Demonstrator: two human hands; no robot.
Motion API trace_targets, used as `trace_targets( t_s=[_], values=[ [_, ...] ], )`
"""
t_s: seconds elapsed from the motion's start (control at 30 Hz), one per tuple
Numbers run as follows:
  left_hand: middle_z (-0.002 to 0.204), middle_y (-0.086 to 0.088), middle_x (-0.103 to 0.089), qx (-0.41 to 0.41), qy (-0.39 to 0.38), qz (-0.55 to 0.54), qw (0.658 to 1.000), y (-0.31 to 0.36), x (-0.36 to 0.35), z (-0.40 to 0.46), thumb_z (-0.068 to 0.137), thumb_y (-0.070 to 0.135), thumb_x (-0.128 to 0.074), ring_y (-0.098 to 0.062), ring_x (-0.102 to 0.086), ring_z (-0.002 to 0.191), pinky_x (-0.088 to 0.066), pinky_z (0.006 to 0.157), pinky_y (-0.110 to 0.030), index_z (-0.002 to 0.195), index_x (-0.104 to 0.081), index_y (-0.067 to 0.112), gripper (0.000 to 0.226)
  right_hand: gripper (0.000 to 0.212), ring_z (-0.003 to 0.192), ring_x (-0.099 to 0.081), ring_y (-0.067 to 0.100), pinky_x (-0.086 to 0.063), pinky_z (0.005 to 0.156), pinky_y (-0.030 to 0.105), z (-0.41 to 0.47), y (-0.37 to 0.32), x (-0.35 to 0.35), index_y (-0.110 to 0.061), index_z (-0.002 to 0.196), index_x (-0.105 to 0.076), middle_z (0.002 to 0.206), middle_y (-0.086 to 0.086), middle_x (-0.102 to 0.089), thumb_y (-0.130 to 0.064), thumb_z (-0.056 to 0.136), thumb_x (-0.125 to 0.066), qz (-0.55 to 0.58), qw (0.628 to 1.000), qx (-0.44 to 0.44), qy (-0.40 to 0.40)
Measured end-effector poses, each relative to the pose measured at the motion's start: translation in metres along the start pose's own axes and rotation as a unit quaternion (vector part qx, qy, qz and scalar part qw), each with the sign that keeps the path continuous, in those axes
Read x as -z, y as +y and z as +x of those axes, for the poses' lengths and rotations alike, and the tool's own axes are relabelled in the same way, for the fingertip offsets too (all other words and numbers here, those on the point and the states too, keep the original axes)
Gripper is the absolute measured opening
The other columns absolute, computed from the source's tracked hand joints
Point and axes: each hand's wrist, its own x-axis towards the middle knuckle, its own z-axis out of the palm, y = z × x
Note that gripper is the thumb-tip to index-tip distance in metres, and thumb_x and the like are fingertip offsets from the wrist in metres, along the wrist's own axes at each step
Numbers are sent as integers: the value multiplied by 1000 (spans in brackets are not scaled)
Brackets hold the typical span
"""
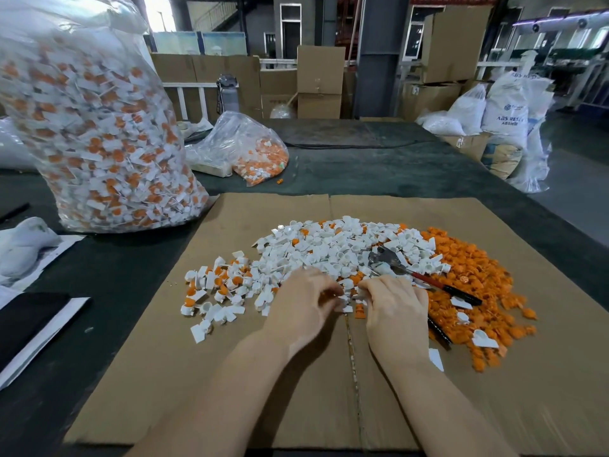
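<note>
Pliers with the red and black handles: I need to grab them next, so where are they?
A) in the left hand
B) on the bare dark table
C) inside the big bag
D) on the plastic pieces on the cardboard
D: the pliers lie on the plastic pieces atop the cardboard, just beyond the right hand.

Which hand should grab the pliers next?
Right, probably. The pliers lie just beyond the right hand, handles trailing to its outer side. The left hand sits farther off and would have to cross over the right.
</note>
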Motion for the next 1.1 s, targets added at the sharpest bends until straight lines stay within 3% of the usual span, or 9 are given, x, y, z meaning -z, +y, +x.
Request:
trace_targets(
  t_s=[0.2,0.4,0.57,0.63,0.77,0.9,1.1],
  values=[
    [105,7,-57,-4,12,2,1000,6,-17,-1,89,27,-62,-5,-42,98,-28,78,-11,113,-67,25,24,11,75,-59,23,-33,74,36,-2,5,1,-16,75,-64,75,-3,-62,-6,74,-70,14,1000,-10,18],
    [94,8,-52,9,36,-26,999,9,-20,0,90,15,-60,-7,-48,91,-29,73,-9,106,-69,18,18,7,68,-54,21,-26,73,34,-6,4,9,-20,61,-57,63,-8,-56,-22,64,-63,-9,999,46,-7],
    [96,7,-46,22,25,-29,999,8,-23,3,91,9,-58,-8,-50,90,-37,74,-7,114,-66,15,25,17,69,-58,23,-32,75,38,-4,3,7,-19,65,-64,64,-5,-62,-16,64,-81,-50,997,37,-43],
    [97,5,-46,30,27,-31,999,7,-23,3,91,7,-58,-11,-53,92,-41,79,-12,111,-66,13,23,17,68,-58,22,-36,75,39,-3,1,6,-19,65,-65,63,-4,-62,-14,66,-81,-59,997,32,-48],
    [105,1,-56,33,33,-35,998,8,-22,2,92,12,-57,-13,-52,98,-37,80,-16,108,-65,13,18,18,67,-57,23,-26,73,37,-2,1,5,-19,64,-65,62,-4,-61,-11,69,-80,-58,997,29,-43],
    [96,4,-60,53,41,-45,997,10,-21,1,90,14,-60,-12,-53,90,-41,75,-18,102,-61,16,12,18,67,-58,22,-26,74,36,-2,1,6,-19,64,-65,62,-4,-62,-10,69,-80,-51,997,30,-41],
    [93,8,-63,118,51,-195,972,20,-21,2,91,16,-59,-2,-53,82,-35,67,1,94,-64,23,9,17,64,-59,23,-28,75,36,-2,3,7,-17,67,-64,62,-3,-63,-8,70,-78,-20,999,31,-15]
  ],
)
